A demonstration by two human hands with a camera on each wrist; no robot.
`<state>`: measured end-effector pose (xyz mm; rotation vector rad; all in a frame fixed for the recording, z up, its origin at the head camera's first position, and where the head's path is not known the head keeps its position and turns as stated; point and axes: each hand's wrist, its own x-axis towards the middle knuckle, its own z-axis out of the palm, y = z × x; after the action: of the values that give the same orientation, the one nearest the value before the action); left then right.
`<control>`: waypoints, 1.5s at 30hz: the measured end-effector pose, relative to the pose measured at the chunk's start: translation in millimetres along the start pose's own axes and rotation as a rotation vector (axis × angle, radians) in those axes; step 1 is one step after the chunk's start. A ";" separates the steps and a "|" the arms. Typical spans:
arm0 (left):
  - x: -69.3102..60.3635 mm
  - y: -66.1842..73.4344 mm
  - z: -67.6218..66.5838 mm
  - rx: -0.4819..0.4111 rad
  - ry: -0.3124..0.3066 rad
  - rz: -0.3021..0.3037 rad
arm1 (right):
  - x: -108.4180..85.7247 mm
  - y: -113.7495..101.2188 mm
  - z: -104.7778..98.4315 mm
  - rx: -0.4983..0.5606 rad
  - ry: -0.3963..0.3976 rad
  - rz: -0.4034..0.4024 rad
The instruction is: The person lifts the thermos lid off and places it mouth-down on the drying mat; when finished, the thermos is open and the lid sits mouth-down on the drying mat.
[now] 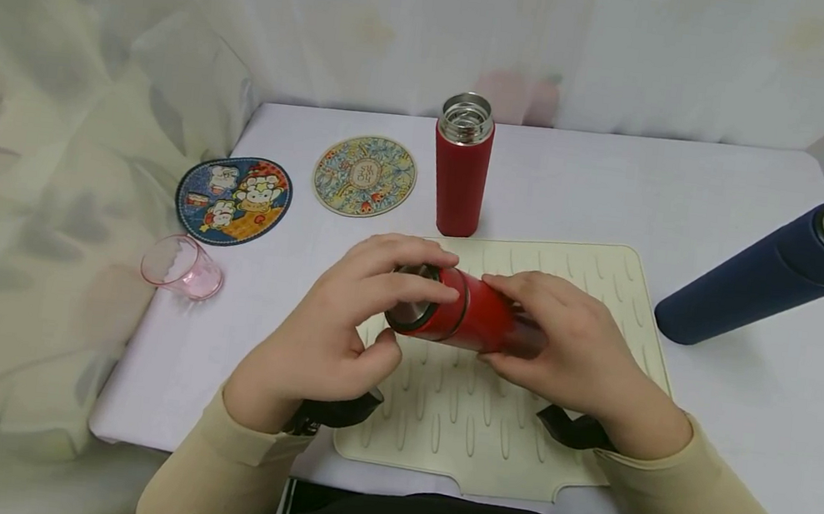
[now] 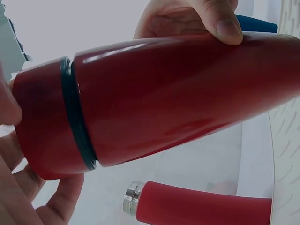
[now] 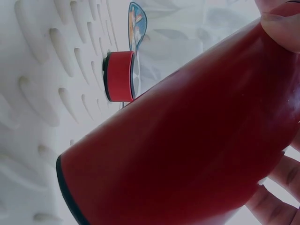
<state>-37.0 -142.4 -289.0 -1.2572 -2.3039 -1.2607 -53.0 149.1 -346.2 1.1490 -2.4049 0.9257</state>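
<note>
A glossy red bottle [image 1: 483,313] is held tilted above the cream mat, its lidded end toward the left. My left hand [image 1: 345,317] has its fingers around the red lid [image 2: 44,117], which sits on the bottle with a dark ring at the joint. Around the bottle's body, my right hand [image 1: 576,341] grips with thumb and fingers on opposite sides. Behind the mat, a matte red bottle [image 1: 460,182] stands upright without a lid, its steel mouth showing. The right wrist view has a separate small red lid [image 3: 120,76] on the mat, beyond the held bottle.
The cream ribbed mat [image 1: 504,455] lies under the hands. A tall dark blue bottle [image 1: 765,273] stands at the right. On the left are a round patterned coaster [image 1: 365,177], a blue cartoon coaster [image 1: 233,200] and a pink clear glass [image 1: 185,267] near the table's left edge.
</note>
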 end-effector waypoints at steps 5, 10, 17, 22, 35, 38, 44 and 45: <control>0.7 -0.6 0.8 0.033 0.056 -0.041 | -1.6 -0.7 0.0 -0.007 0.001 0.007; 1.7 -0.9 1.3 0.111 0.109 -0.110 | -2.6 -1.2 0.3 -0.009 0.004 0.004; 1.3 -1.9 1.9 0.193 0.101 -0.138 | -3.1 0.6 -0.3 -0.005 0.011 0.001; 1.2 -1.5 1.7 0.057 -0.015 -0.018 | -2.9 3.9 0.2 0.003 0.023 -0.009; 3.3 -0.4 0.5 0.019 -0.026 -0.068 | -3.8 3.9 -1.1 0.002 0.023 -0.001; 2.5 -1.0 0.6 0.054 -0.004 -0.085 | -4.4 3.7 -1.8 0.001 0.020 0.007; -0.2 -2.2 1.4 0.097 0.051 -0.135 | -5.4 3.0 -2.3 -0.003 0.010 0.012; -0.4 -2.2 1.5 0.098 0.060 -0.146 | -5.5 2.9 -2.4 -0.005 0.010 0.012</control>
<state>-38.1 -142.0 -291.4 -1.0222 -2.4203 -1.1963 -51.8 155.2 -348.5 1.1270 -2.4078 0.9261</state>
